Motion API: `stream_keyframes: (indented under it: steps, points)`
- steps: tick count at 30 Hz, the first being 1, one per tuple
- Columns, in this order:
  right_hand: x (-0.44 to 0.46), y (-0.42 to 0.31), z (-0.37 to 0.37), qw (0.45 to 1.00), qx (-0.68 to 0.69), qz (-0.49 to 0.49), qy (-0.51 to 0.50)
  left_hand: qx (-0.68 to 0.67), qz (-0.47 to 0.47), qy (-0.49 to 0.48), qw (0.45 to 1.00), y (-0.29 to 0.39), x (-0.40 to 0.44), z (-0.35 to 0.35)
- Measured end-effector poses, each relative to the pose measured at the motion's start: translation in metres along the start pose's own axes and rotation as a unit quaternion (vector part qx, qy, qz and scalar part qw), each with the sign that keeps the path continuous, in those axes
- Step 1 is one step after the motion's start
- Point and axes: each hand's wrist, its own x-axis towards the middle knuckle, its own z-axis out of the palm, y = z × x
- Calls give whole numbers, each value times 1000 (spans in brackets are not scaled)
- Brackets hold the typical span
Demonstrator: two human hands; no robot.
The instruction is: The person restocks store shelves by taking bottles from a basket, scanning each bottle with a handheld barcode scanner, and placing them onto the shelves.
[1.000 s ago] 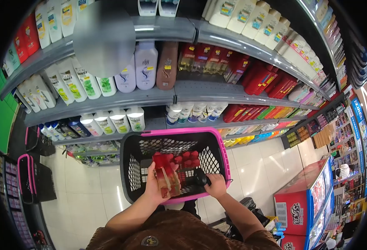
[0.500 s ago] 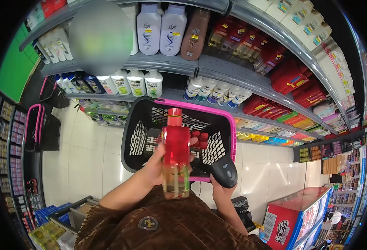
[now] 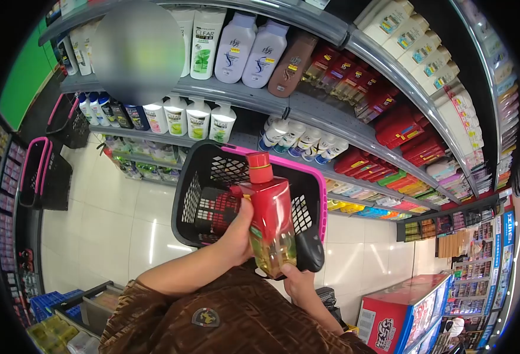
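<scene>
A red bottle with a clear lower part (image 3: 273, 215) is tilted in front of my chest. My left hand (image 3: 239, 233) is wrapped round its left side. At the bottle's base, my right hand (image 3: 298, 280) touches it with the thumb and also holds a black handheld scanner (image 3: 310, 249), whose lower part is hidden. Behind and below the bottle is a black basket with a pink rim (image 3: 314, 177). A second red item shows just left of the bottle, partly hidden by my left hand.
Shelves (image 3: 236, 91) of shampoo bottles stand ahead and to the right. Black and pink baskets (image 3: 41, 174) are at the left. A red and blue freezer (image 3: 398, 312) stands at the lower right; a blue crate (image 3: 50, 304) is at the lower left.
The bottle was low over the basket, then rose upright, and now tilts to the left at its top. My right hand and the scanner have come in to its base.
</scene>
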Motion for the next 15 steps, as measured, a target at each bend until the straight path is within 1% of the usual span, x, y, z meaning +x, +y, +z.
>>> stream_keyframes:
  steps: [1, 2, 3, 4, 5, 6, 7, 8, 9, 10, 11, 12, 13, 14, 15]
  points:
    - [-4, 0, 12, 997, 55, -34, 45, 38, 2, 0, 999, 3, 0, -1]
    - [-4, -1, 16, 997, 55, -35, 47, 76, 4, 1, 997, 6, -1, -1]
    - [-6, -1, 19, 992, -70, -47, 93, 85, 5, 62, 994, 8, -3, 2]
    - [-7, -2, 20, 969, -195, -59, 137, 82, -1, 61, 995, 12, -8, 7]
    - [1, -1, 2, 925, -358, -126, 40, 19, -44, 97, 994, 16, -13, 11]
    - [-1, 0, -3, 895, -394, -209, 28, -42, -83, 136, 986, 17, -19, 12]
    - [-4, -5, -8, 871, -435, -226, -40, -66, -91, 111, 987, 18, -15, -6]
    - [-5, -11, -9, 840, -473, -243, -109, -93, -123, 107, 982, 19, -14, -20]
    - [-4, -21, 12, 874, -405, -247, -103, -82, -128, 103, 983, 24, -16, -23]
    - [-7, -26, 19, 860, -437, -246, -94, -72, -133, 99, 983, 28, -17, -23]
    - [-2, -34, 30, 826, -468, -301, -93, -73, -114, 86, 987, 31, -16, -21]
    - [4, -40, 38, 786, -497, -354, -94, -77, -120, 88, 986, 36, -14, -15]
    - [5, -42, 39, 788, -499, -349, -93, -17, -89, 81, 993, 42, -12, -8]
    - [6, -44, 38, 801, -503, -307, -107, 45, -55, 72, 995, 48, -9, -3]
    - [7, -47, 38, 812, -506, -265, -120, 33, -58, 74, 995, 52, -9, -1]
